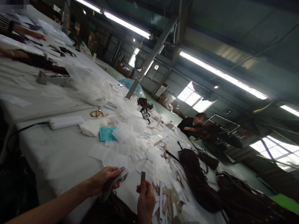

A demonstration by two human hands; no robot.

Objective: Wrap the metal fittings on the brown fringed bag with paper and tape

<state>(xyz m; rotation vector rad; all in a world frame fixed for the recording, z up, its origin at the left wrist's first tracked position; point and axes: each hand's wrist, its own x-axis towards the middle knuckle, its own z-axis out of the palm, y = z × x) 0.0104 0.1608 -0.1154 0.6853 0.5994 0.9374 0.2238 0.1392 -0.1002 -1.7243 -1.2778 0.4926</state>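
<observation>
My left hand (106,180) is closed on a crumpled, greyish translucent wrapping (114,183) near the bottom middle. To its right, my right hand (146,200) pinches a short brown strip (143,177) that points upward. The two hands are apart. Beneath them a dark brown item (112,210) lies at the bottom edge, partly hidden by my left arm. Many paper and tan strips (171,202) are scattered just right of my right hand.
White sheets (127,135), a teal packet (107,134), yellow-handled scissors (97,113) and a white box (66,122) lie on the table (53,155). Dark brown bags (198,183) line the right. A person (192,124) is beyond; other people's hands (35,33) work at upper left.
</observation>
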